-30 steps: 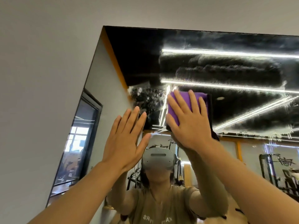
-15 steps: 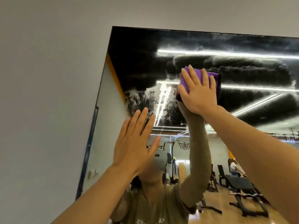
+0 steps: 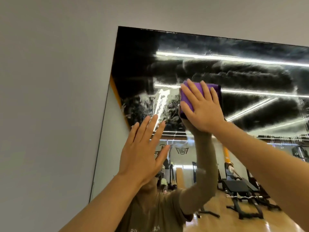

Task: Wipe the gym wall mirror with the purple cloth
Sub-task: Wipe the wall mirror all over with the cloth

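The wall mirror (image 3: 137, 67) fills the upper right of the view, its top left corner near the frame's middle. Wet streaks cover its upper glass. My right hand (image 3: 203, 108) presses the folded purple cloth (image 3: 187, 96) flat against the glass with straight, spread fingers. My left hand (image 3: 142, 153) is raised lower and to the left, palm toward the mirror, fingers straight; whether it touches the glass I cannot tell. It holds nothing.
A plain grey wall (image 3: 50, 97) borders the mirror on the left and above. The mirror's black left edge (image 3: 100, 144) runs diagonally down. Reflected in the glass are gym benches (image 3: 240, 186), a wooden floor, ceiling light strips and several people.
My right hand and the cloth rose up the glass a second ago, then came slightly down again. The view has shifted right along the mirror. My left hand stays raised and flat.
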`<action>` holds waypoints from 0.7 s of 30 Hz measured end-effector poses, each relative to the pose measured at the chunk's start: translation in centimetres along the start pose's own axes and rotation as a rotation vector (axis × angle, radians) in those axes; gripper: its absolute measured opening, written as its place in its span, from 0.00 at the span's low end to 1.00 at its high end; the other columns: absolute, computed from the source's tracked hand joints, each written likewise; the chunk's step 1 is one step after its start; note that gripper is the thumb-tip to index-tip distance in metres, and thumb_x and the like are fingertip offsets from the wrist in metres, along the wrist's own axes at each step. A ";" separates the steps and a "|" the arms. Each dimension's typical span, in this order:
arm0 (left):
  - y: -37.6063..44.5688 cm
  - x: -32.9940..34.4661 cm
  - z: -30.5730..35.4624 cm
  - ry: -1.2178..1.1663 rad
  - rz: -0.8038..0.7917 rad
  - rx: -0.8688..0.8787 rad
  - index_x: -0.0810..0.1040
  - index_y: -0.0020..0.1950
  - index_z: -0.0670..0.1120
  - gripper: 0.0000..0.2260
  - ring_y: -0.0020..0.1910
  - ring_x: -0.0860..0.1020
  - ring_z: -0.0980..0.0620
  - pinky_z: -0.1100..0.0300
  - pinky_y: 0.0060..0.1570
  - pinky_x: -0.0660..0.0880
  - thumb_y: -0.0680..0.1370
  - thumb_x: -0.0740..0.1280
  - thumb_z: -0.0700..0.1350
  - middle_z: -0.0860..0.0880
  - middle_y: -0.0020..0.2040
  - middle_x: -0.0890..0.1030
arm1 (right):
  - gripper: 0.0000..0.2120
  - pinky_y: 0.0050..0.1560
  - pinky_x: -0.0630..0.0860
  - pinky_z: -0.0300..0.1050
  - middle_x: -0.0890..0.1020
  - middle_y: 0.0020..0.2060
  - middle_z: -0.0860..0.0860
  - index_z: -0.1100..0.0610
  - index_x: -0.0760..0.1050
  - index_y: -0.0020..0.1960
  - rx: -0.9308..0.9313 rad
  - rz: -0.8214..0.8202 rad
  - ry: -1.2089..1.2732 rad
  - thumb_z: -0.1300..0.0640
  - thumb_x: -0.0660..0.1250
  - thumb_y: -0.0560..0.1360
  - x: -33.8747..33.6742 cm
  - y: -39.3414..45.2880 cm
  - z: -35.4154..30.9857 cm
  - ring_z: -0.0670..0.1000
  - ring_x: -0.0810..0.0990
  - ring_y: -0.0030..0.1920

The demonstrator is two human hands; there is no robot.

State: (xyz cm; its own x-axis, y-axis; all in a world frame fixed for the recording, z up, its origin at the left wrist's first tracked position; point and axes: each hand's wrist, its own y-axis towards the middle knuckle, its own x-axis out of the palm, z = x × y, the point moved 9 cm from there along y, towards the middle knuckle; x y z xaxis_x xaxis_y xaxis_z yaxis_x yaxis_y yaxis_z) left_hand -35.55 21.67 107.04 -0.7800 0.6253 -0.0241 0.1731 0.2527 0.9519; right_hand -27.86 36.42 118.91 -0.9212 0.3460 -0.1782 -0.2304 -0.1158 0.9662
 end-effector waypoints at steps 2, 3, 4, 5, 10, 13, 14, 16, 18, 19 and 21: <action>-0.1 0.1 0.0 -0.018 -0.003 0.000 0.57 0.81 0.49 0.28 0.80 0.58 0.46 0.50 0.76 0.49 0.85 0.43 0.62 0.45 0.81 0.60 | 0.31 0.79 0.38 0.59 0.46 0.82 0.44 0.42 0.45 0.82 0.092 -0.010 0.025 0.37 0.42 0.81 -0.6 3.8 0.5 0.56 0.41 0.81; -0.1 0.1 0.0 -0.022 -0.002 0.001 0.57 0.81 0.49 0.28 0.80 0.57 0.46 0.49 0.76 0.49 0.85 0.43 0.62 0.45 0.81 0.60 | 0.29 0.79 0.37 0.59 0.45 0.82 0.44 0.42 0.45 0.82 0.129 -0.011 0.049 0.39 0.44 0.83 -0.9 4.9 0.4 0.57 0.40 0.81; -0.1 0.1 -0.2 -0.019 -0.001 0.002 0.57 0.81 0.49 0.28 0.80 0.56 0.47 0.49 0.76 0.49 0.85 0.43 0.62 0.46 0.81 0.60 | 0.28 0.79 0.36 0.59 0.45 0.82 0.45 0.43 0.44 0.82 0.155 -0.012 0.070 0.40 0.45 0.84 -0.9 5.5 0.2 0.57 0.39 0.81; -0.1 0.2 -0.3 -0.014 -0.002 0.004 0.57 0.81 0.49 0.28 0.80 0.56 0.47 0.49 0.77 0.48 0.85 0.43 0.62 0.46 0.81 0.59 | 0.28 0.78 0.35 0.59 0.44 0.82 0.45 0.43 0.44 0.83 0.170 -0.014 0.083 0.41 0.46 0.85 -0.7 5.4 -0.2 0.57 0.39 0.81; -0.5 0.0 -0.4 0.001 -0.027 -0.017 0.60 0.81 0.48 0.30 0.79 0.60 0.45 0.47 0.76 0.49 0.85 0.41 0.62 0.45 0.80 0.61 | 0.31 0.78 0.37 0.56 0.52 0.82 0.45 0.44 0.52 0.82 0.013 0.070 0.054 0.38 0.43 0.81 0.7 -3.1 -4.0 0.57 0.45 0.81; -0.9 -0.1 -1.6 0.017 -0.040 -0.022 0.59 0.81 0.47 0.30 0.79 0.60 0.44 0.47 0.75 0.52 0.85 0.42 0.62 0.44 0.81 0.61 | 0.29 0.79 0.40 0.56 0.55 0.81 0.45 0.45 0.55 0.82 -0.073 0.045 0.034 0.39 0.45 0.82 1.7 -6.7 -4.9 0.57 0.48 0.81; -1.1 0.0 -2.0 0.024 -0.045 -0.020 0.59 0.81 0.47 0.30 0.80 0.59 0.45 0.46 0.75 0.52 0.85 0.42 0.62 0.44 0.81 0.59 | 0.29 0.79 0.41 0.57 0.56 0.81 0.45 0.45 0.55 0.81 -0.091 0.042 0.027 0.39 0.46 0.82 1.9 -6.9 -5.0 0.57 0.49 0.81; -1.2 0.1 -2.6 0.029 -0.055 -0.011 0.58 0.82 0.48 0.31 0.81 0.56 0.46 0.46 0.76 0.51 0.84 0.44 0.63 0.45 0.82 0.57 | 0.29 0.79 0.43 0.59 0.57 0.81 0.46 0.45 0.56 0.81 -0.116 0.040 0.038 0.38 0.45 0.82 1.7 -5.7 -5.0 0.58 0.50 0.81; -1.3 0.0 -2.6 0.009 -0.045 -0.009 0.57 0.82 0.48 0.31 0.81 0.55 0.46 0.46 0.76 0.51 0.84 0.44 0.63 0.46 0.82 0.56 | 0.31 0.79 0.42 0.59 0.56 0.81 0.46 0.44 0.55 0.81 -0.112 0.050 0.025 0.37 0.43 0.81 1.1 -2.8 -4.8 0.58 0.49 0.81; -1.4 0.0 -2.6 -0.004 -0.038 -0.011 0.57 0.82 0.49 0.31 0.81 0.54 0.47 0.46 0.76 0.51 0.84 0.44 0.63 0.47 0.82 0.55 | 0.31 0.79 0.40 0.58 0.55 0.81 0.45 0.44 0.53 0.82 -0.088 0.057 0.010 0.37 0.42 0.80 0.7 -0.9 -4.6 0.57 0.48 0.81; -1.3 0.0 -2.6 -0.021 -0.028 -0.019 0.57 0.82 0.50 0.30 0.82 0.53 0.48 0.47 0.77 0.50 0.84 0.44 0.63 0.48 0.83 0.55 | 0.31 0.78 0.37 0.57 0.49 0.82 0.44 0.43 0.48 0.82 -0.010 0.042 -0.002 0.38 0.41 0.80 0.0 3.1 -4.2 0.57 0.44 0.81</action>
State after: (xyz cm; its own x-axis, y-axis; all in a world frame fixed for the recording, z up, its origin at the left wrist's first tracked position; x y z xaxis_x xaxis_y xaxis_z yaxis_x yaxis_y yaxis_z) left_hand -37.32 19.38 106.59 -0.7719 0.6332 -0.0571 0.1394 0.2562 0.9565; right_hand -29.85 32.18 121.16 -0.9295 0.3422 -0.1374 -0.1949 -0.1398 0.9708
